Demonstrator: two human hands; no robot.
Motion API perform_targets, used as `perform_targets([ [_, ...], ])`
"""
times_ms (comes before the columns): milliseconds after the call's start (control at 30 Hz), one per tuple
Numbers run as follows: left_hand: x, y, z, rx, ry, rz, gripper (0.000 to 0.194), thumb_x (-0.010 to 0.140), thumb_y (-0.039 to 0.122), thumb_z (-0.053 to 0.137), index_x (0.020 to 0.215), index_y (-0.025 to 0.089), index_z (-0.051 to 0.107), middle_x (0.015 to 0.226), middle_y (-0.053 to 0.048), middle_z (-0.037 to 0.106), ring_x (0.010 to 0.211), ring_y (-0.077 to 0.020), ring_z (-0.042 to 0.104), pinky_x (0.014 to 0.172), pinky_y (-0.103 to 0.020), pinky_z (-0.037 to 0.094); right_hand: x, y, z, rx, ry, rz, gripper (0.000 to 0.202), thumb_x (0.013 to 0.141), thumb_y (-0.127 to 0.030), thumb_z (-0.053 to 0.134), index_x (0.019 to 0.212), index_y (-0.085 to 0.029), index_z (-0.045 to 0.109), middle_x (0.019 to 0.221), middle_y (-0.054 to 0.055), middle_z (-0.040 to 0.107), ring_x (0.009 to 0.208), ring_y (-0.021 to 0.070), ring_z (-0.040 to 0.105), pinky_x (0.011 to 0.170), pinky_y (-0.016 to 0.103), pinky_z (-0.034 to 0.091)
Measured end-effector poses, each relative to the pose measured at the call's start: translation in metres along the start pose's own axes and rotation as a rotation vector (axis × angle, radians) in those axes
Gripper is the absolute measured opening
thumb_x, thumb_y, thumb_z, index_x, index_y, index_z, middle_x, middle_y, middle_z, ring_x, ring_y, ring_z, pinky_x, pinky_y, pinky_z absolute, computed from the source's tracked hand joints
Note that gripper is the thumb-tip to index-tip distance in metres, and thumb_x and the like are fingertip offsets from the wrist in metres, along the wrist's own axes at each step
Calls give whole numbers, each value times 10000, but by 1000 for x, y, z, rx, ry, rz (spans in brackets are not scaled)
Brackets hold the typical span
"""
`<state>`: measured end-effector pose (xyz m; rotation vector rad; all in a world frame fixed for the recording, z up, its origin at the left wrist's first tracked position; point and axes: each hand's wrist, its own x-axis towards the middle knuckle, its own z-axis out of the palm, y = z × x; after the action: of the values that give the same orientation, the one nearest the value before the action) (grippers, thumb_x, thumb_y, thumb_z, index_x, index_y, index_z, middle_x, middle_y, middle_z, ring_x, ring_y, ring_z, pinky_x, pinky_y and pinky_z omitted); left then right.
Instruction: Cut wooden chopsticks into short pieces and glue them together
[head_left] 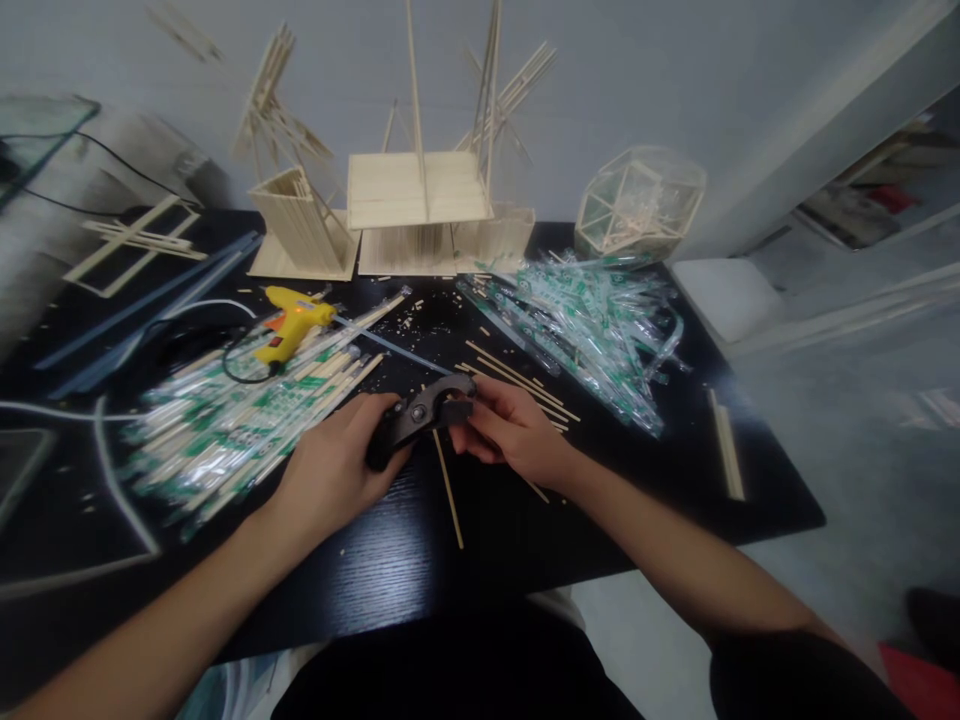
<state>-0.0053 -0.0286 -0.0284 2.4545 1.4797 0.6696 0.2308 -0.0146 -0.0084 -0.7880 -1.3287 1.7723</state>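
My left hand [334,460] is wrapped around the dark handles of a hand cutter [424,412], which has a curved upper jaw and a broad lower blade, parted at the tip. My right hand [517,430] is at the jaws, its fingers curled together; what they hold, if anything, is hidden. A thin wooden stick [450,490] lies on the table below the cutter. A translucent glue stick [390,347] runs from the yellow glue gun [292,325] toward the cutter's jaws; its far end is hidden there. Several loose sticks [525,385] lie beyond my right hand.
Wrapped stick bundles [247,430] lie left on the black table [510,545]; crumpled plastic wrappers [592,320] lie right. Behind stand a stick-built box [296,220], a raised panel [416,190] and a polyhedral frame [641,205]. A short stick bundle [726,445] lies near the right edge.
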Motion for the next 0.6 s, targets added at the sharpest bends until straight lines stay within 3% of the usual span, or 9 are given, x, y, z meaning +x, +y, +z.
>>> perform_targets([
  [600, 0, -1, 0, -11, -32, -10, 296, 929, 326, 587, 1195, 198, 568, 1041, -78, 736, 929, -241, 735, 766, -306, 550, 1, 1, -1, -47, 24, 2, 317, 971, -475, 627, 865, -184, 557, 701, -25, 616, 472, 50, 432, 424, 200, 279],
])
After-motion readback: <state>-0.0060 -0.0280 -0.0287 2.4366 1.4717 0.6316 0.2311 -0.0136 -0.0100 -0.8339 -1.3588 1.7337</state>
